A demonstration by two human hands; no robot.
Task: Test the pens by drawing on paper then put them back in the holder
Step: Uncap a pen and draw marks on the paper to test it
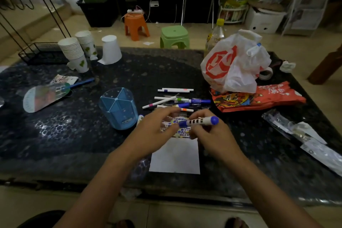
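Both hands pinch the marker (199, 121) above the paper (175, 155), left hand (157, 127) at its cap end, right hand (209, 131) on the barrel: light, stiff, smooth plastic, probably best gripped mid-barrel; holder (118, 109) stands just left.

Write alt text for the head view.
Both hands, left hand and right hand, hold a blue-capped marker over white paper on a dark table. An empty blue pen holder stands left, loose pens behind.
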